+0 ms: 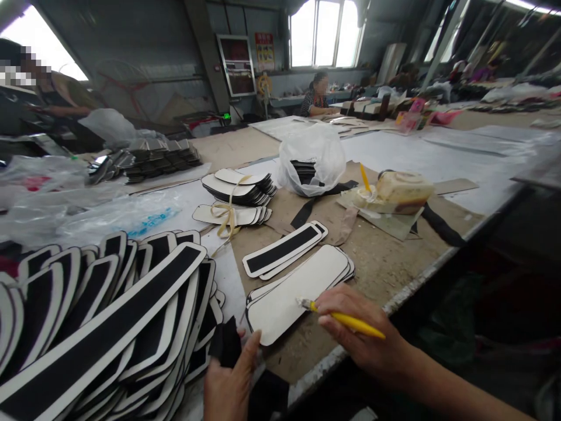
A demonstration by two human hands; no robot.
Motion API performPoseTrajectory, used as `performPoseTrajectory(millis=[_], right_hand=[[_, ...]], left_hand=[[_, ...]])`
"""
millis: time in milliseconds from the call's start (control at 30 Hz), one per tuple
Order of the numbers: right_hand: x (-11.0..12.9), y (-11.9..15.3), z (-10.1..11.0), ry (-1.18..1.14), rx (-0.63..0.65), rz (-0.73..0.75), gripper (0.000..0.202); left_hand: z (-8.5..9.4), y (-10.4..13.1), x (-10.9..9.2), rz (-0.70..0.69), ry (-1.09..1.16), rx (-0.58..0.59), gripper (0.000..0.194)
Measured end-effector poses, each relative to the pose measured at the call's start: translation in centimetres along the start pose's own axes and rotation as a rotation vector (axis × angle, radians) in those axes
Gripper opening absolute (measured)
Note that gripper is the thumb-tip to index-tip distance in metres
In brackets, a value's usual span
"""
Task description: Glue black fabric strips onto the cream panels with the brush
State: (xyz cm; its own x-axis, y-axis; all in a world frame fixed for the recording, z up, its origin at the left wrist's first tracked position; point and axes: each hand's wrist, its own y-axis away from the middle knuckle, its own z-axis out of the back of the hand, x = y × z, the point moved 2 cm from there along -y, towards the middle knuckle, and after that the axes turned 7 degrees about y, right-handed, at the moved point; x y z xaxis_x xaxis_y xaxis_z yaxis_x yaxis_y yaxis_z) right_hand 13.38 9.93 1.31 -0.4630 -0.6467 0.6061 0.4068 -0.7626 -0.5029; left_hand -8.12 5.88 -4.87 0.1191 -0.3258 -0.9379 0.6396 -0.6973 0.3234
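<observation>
Right hand [357, 324] closes its fingers round a yellow brush [350, 323], bristles on the smooth, pale, round-cornered panel [298, 292] atop a small stack. Left hand [232, 374] pinches black fabric [225, 344], thumb at the panel's near end. Brown, scuffed sheeting [372, 251] covers the tabletop [324, 368].

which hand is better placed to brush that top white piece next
Probably the right hand: it holds the yellow brush, tip over the white piece; the left hand has its thumb at the piece's edge.
</observation>
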Motion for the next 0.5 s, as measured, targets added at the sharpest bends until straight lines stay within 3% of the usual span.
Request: performPoseTrajectory(millis=[133,267,400,500], right_hand=[[0.6,-0.2,1.2,-0.082,0.01,-0.189,0.016],[0.9,-0.8,-0.5,-0.226,0.164,-0.348,0.028],[2.0,-0.7,-4.3,-0.722,0.421,-0.546,0.027],[2.5,0.0,-6.1,-1.099,0.57,-0.705,0.032]], left_hand=[[1.2,1.8,-1.6,0.056,0.162,0.049,0.038],[0.3,5.1,-2.8,0.22,0.418,0.306,0.03],[-1.0,7.1,-2.5,0.228,0.415,0.435,0.035],[-1.7,7.8,-1.5,0.23,0.316,0.43,0.04]])
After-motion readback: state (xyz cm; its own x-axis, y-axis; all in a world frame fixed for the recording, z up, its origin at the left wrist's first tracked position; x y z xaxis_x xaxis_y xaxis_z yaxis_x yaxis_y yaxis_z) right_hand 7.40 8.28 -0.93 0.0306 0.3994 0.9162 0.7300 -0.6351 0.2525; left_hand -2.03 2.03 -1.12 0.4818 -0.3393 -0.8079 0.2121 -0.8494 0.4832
